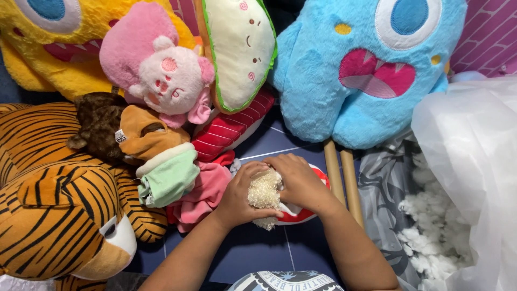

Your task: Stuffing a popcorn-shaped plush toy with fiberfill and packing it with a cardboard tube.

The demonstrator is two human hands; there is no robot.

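My left hand (239,196) and my right hand (299,180) meet over a clump of cream stuffing fibre (264,194), both pressing it between their fingers. Under my right hand lies a small red and white plush piece (301,214) on the dark blue tiled floor (258,248). The stuffing sits at that piece's left end; whether it goes inside I cannot tell. A pink fabric toy (202,194) lies just left of my left hand.
Plush toys crowd around: a tiger (59,199) at left, a yellow monster (48,48), a pink-hooded doll (161,70), a blue monster (366,70), a brown doll (140,140). Two wooden sticks (342,178) lie beside my right arm. A clear bag (474,161) with white stuffing (431,242) is at right.
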